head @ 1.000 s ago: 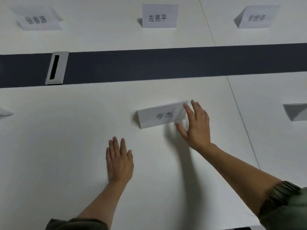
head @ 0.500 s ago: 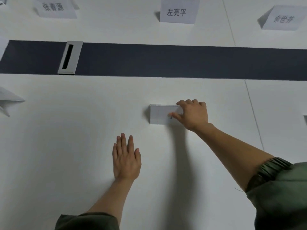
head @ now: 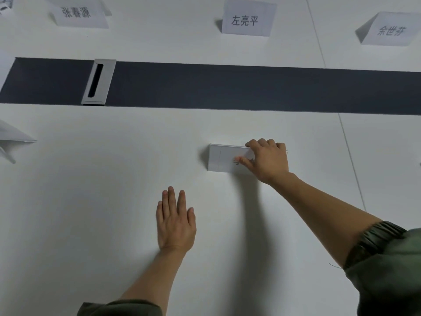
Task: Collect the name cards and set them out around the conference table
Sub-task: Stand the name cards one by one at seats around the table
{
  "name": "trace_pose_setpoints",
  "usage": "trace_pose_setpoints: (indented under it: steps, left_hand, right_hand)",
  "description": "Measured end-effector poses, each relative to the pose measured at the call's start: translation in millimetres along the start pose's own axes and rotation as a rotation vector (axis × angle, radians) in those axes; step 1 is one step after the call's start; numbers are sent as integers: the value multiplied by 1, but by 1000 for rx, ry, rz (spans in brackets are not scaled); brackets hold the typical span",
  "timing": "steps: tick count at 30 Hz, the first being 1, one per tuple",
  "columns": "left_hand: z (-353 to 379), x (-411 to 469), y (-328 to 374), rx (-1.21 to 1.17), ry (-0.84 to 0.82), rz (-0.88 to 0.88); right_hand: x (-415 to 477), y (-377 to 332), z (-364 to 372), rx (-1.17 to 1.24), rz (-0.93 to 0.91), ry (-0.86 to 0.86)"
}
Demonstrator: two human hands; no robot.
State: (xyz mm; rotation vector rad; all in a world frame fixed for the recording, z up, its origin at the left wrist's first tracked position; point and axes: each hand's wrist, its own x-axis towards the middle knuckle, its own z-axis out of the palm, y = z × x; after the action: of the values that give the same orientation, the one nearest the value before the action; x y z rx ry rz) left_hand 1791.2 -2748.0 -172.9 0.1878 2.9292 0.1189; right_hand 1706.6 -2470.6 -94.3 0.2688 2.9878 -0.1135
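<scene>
Clamps the right hand on the right end of the tent-folded name card; curls the fingers over the top ridge and presses the thumb against the near face, so a closed grip on the card rather than a spread one. Appears to stand on the white tabletop, on the near side of the dark centre strip, just beyond and to the right of the left hand. Runs left to right along its long axis, roughly parallel to the strip; reaches leftward from the grip, with most of the printing hidden under the hand.

Rests the left hand flat on the tabletop, palm down, fingers straight and close together, holding nothing and apart from the card; so nearer by far with the right hand, already on the thing. Probably calls for a small squaring-up or a letting go, judging by the card's upright seat roughly opposite the far card 左亮平.

Across the strip, two more: the card 张春源 and the card 余世芬, both well apart from the grip; set into the strip at the left, a metal cable slot; at the left edge, another folded card, partly cut off. Nothing in the way around the held card; only white surface and a thin panel seam to its right. Could tip or skid on an uneven release, being light folded paper.
</scene>
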Motion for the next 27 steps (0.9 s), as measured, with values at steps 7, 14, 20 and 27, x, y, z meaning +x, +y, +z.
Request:
trace_pose_setpoints:
  steps: [7,14,20,27]
  left_hand:
    - [-16,4,-7,28,-113,69]
    - [-87,-26,-26,-272,-240,2]
    - [-136,-85,-72,-297,-192,-76]
    - [-191,-164,-193,-335,-12,-168]
  right_hand:
    - [-6,-6,-23,-26,-2,-49]
    - [-59,-42,-66,67,-130,-7]
    - [-109,-89,-68,74,-189,-130]
    - [-169,-201,-64,82,-317,-157]
